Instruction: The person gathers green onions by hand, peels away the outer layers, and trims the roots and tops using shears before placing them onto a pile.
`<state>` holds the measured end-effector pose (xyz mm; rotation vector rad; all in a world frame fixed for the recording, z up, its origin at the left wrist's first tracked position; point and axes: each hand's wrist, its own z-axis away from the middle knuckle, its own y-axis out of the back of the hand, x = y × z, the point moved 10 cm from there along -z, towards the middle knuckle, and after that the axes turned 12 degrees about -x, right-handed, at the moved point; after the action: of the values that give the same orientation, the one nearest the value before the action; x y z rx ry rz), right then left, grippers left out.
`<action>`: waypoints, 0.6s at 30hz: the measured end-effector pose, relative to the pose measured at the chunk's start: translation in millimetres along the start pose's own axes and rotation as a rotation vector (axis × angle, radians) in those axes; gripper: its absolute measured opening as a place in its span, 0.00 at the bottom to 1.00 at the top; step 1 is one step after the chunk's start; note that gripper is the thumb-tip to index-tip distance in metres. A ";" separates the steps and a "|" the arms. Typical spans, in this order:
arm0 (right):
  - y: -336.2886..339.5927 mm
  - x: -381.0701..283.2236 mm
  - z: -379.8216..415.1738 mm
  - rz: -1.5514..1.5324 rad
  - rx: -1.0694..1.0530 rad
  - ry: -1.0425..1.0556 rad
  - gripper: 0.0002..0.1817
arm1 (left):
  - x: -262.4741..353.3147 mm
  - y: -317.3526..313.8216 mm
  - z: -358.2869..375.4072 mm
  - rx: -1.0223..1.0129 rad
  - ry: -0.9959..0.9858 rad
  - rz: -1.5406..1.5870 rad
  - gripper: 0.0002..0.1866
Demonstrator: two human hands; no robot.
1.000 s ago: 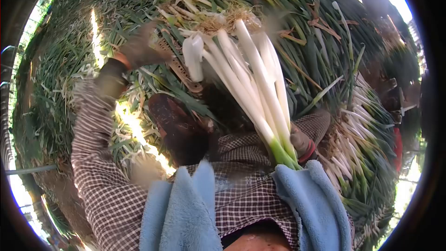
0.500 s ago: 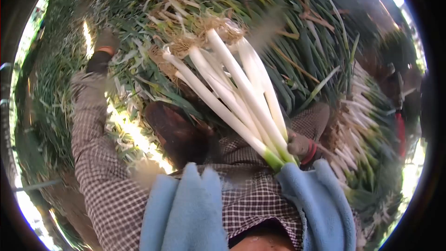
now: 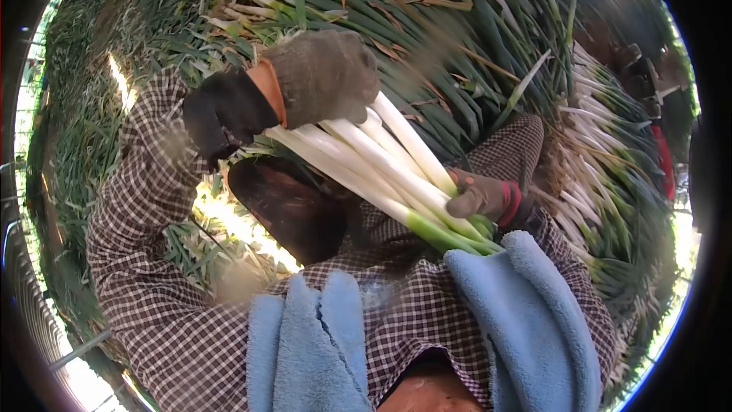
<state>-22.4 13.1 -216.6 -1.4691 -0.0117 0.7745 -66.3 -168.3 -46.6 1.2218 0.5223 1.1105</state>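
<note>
A bunch of several long green onions (image 3: pixel 381 160) lies slantwise across my lap, white stalks up to the left and green ends down to the right. My left hand (image 3: pixel 324 76), in a dark glove with an orange cuff, is closed over the root end, hiding the roots. Lower down, my right hand (image 3: pixel 484 198), in a glove with a red cuff, grips the stalks where white turns green, thumb on top. The leaf tips pass out of sight by the blue towel (image 3: pixel 526 313) hanging over my chest.
A big heap of green onions (image 3: pixel 450 53) fills the ground ahead. Onions with white stalks (image 3: pixel 587 160) lie in a row at my right. Loose leaves (image 3: pixel 84 160) cover the ground on my left. My dark boot or knee (image 3: pixel 286 210) is below the bunch.
My left hand has come in from the far left and closed over the root end of the bunch. My right hand keeps its hold, and the bunch has tilted lower.
</note>
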 end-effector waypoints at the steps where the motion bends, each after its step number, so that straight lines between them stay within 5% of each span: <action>1: -9.3 -4.2 -1.7 0.005 0.002 -0.007 0.46 | 3.3 0.6 0.3 0.008 -0.017 -0.042 0.10; 3: -16.8 -7.2 -1.1 0.026 -0.008 -0.028 0.45 | 7.8 0.5 6.2 0.027 -0.041 -0.127 0.11; 7: 1.7 -1.5 4.6 0.105 -0.093 -0.003 0.47 | -74.9 20.5 70.4 0.447 0.141 0.364 0.16; 8: 8.4 0.7 8.2 0.125 -0.121 0.022 0.48 | -114.1 25.2 113.2 0.657 0.226 -0.385 0.17; 9: 6.5 -2.6 10.2 0.085 -0.112 0.060 0.49 | -160.6 22.5 148.3 0.496 0.474 -0.912 0.18; 11: -1.2 -7.7 13.6 0.006 -0.094 0.141 0.50 | -258.7 26.3 263.1 0.595 1.427 0.326 0.15; 13: 4.0 -11.1 12.6 0.003 -0.112 0.150 0.51 | -217.0 20.6 213.1 0.347 1.320 0.061 0.11; 15: 9.5 -6.4 15.2 0.031 -0.118 0.131 0.51 | -122.9 -3.2 124.8 0.022 0.775 -0.054 0.11; 16: 3.6 -10.2 11.5 0.017 -0.100 0.129 0.52 | -55.7 1.0 104.7 0.356 0.274 -0.160 0.14; 17: -2.5 -14.2 7.8 0.004 -0.082 0.127 0.53 | -0.9 3.7 87.0 0.239 0.228 -0.477 0.20; 18: -12.6 -20.6 5.0 0.032 -0.046 0.118 0.53 | -13.4 6.6 81.8 0.327 0.462 0.103 0.22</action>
<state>-34.7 8.9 -195.6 -1.5604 0.0841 0.7169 -7.2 -219.1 -17.6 1.2814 1.0341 1.4456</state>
